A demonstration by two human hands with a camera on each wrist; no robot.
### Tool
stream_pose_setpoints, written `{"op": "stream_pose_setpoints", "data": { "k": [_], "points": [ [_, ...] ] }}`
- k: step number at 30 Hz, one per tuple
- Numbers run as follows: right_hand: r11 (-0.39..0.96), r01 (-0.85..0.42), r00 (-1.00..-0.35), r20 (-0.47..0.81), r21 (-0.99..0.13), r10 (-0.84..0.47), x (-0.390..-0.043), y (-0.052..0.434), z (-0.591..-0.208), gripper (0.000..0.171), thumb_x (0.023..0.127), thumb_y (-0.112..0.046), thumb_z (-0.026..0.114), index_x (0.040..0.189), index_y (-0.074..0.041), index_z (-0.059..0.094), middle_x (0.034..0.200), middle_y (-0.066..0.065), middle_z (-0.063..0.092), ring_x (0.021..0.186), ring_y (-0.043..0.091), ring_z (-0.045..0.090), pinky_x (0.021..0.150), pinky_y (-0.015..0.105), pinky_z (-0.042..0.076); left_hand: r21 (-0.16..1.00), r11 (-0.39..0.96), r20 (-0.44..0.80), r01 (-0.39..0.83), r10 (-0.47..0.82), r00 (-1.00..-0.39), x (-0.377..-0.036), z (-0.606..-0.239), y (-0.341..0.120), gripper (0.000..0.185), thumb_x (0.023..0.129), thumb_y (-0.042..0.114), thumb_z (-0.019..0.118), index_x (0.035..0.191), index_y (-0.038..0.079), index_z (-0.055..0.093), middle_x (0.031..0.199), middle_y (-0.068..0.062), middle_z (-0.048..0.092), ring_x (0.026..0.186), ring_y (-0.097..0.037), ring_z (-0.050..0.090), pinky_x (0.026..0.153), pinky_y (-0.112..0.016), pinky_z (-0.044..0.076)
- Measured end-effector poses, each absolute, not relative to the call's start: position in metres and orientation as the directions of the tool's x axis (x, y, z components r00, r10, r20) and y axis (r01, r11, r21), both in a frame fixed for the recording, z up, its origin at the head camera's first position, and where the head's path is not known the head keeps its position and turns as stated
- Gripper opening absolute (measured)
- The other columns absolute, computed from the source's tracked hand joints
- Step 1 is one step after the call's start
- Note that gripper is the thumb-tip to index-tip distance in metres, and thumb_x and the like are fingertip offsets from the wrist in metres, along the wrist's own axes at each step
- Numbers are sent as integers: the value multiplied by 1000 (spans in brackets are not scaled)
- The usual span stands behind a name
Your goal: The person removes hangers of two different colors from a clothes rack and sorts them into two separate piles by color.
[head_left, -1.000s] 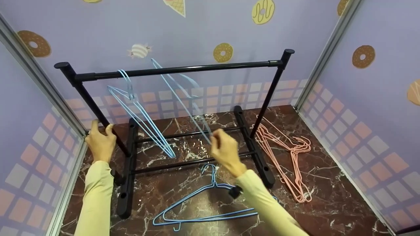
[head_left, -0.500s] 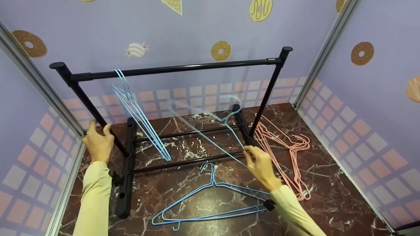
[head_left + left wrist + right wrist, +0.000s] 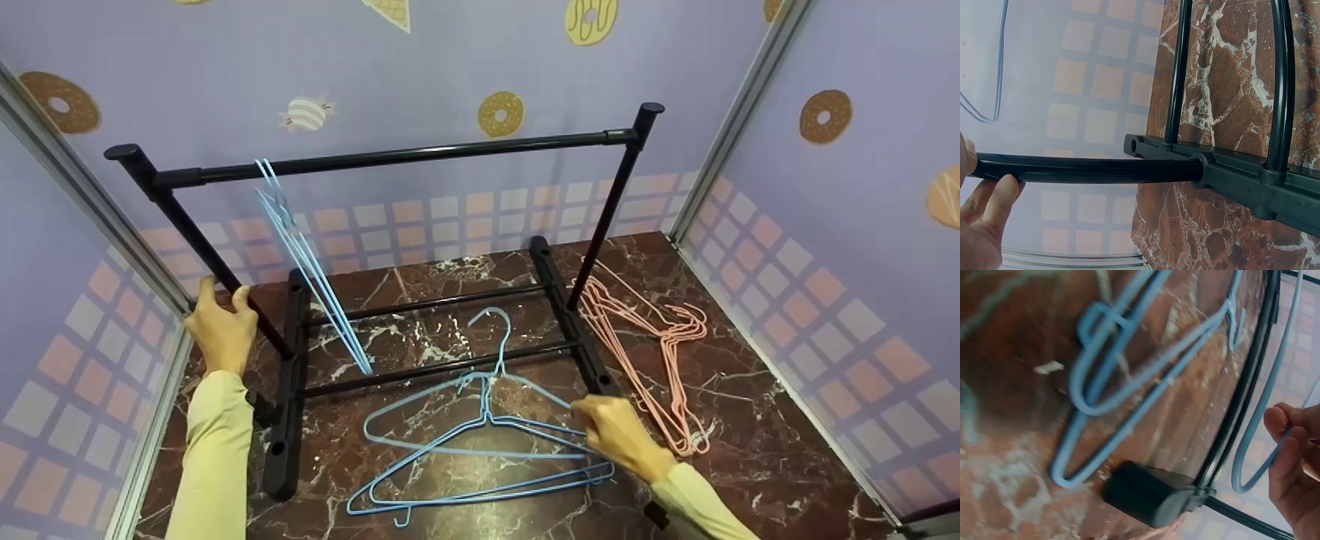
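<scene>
My left hand [image 3: 223, 330] grips the left post [image 3: 199, 240] of a black clothes rack, with fingers and thumb on either side of it in the left wrist view. Pinched in my right hand [image 3: 619, 431] by one corner is a blue wire hanger [image 3: 487, 454], hook up and away from the rail [image 3: 420, 155]. The right wrist view shows fingertips and thumb together on its wire [image 3: 1245, 455]. Behind it in the head view, other blue hangers [image 3: 431, 450] lie on the floor. Light blue hangers [image 3: 319, 281] hang near the rail's left end.
Several pink hangers [image 3: 675, 379] lie in a bunch on the floor right of the rack. Two black lower bars [image 3: 435, 301] join the rack's feet [image 3: 285, 442]. Patterned wall panels [image 3: 847, 285] enclose the dark marbled floor on the back and both sides.
My right hand has moved right and toward me with the held hanger, from near the rail to over the floor hangers. The hanger has swung to face me. My left hand stays on the post.
</scene>
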State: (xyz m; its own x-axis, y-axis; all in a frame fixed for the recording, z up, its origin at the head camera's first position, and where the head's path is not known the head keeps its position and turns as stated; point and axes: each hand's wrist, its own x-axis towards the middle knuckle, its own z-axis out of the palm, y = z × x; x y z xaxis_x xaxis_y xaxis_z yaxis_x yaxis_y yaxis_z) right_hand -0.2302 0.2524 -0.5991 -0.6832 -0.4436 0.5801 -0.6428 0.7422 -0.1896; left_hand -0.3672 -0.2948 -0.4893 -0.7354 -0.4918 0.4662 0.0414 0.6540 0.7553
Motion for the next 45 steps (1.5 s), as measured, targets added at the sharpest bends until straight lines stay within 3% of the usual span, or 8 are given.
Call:
{"op": "stream_pose_setpoints", "data": {
  "k": [6, 12, 16, 26, 34, 41, 45],
  "points": [
    [732, -654, -701, 519, -194, -489, -221, 250, -615, 35, 54, 11, 62, 82, -7, 74, 77, 1, 74, 66, 17, 70, 63, 33, 57, 752, 658, 471, 35, -498, -728, -366, -489, -296, 35, 97, 22, 64, 126, 3, 60, 108, -35, 68, 98, -64, 57, 91, -67, 43],
    [726, -659, -709, 486, -197, -512, -214, 249, -629, 27, 51, 8, 64, 64, -15, 57, 59, -6, 53, 50, 8, 45, 48, 29, 42, 744, 666, 486, 46, -492, -722, -366, -489, -294, 34, 97, 22, 65, 124, 3, 61, 103, -36, 68, 94, -64, 57, 88, -67, 44],
    [747, -646, -713, 475, -160, -515, -211, 249, -636, 27, 52, 4, 68, 61, -17, 54, 56, -6, 50, 47, 10, 44, 45, 29, 39, 750, 660, 480, 47, -494, -725, -367, -489, -293, 34, 97, 22, 65, 124, 3, 61, 104, -35, 68, 97, -64, 57, 90, -66, 43],
    [755, -651, -665, 538, -77, -518, -211, 249, -649, 22, 58, 0, 76, 66, -16, 62, 67, -4, 52, 50, 12, 52, 45, 28, 41, 752, 657, 476, 45, -495, -727, -368, -491, -295, 34, 97, 22, 64, 125, 2, 60, 108, -35, 68, 99, -65, 56, 91, -67, 43],
    [751, -658, -642, 566, -59, -518, -207, 251, -654, 28, 62, 0, 77, 67, -16, 55, 74, -3, 48, 51, 9, 48, 43, 24, 37, 758, 649, 469, 55, -486, -738, -368, -491, -293, 36, 98, 23, 64, 126, 2, 60, 112, -35, 68, 104, -66, 55, 95, -67, 41],
    [756, -649, -634, 605, -78, -482, -205, 250, -657, 25, 65, 0, 81, 73, -14, 62, 73, -3, 46, 52, 6, 43, 44, 23, 38, 750, 658, 498, 71, -491, -715, -367, -491, -294, 35, 97, 22, 65, 126, 2, 61, 105, -35, 68, 93, -64, 57, 89, -67, 43],
    [762, -640, -627, 640, -98, -444, -206, 249, -661, 28, 62, 1, 84, 72, -11, 62, 71, -2, 43, 53, 4, 40, 46, 21, 39, 752, 655, 491, 69, -488, -721, -366, -491, -295, 36, 98, 23, 64, 127, 2, 60, 105, -34, 69, 92, -63, 57, 89, -66, 44]
  ]
}}
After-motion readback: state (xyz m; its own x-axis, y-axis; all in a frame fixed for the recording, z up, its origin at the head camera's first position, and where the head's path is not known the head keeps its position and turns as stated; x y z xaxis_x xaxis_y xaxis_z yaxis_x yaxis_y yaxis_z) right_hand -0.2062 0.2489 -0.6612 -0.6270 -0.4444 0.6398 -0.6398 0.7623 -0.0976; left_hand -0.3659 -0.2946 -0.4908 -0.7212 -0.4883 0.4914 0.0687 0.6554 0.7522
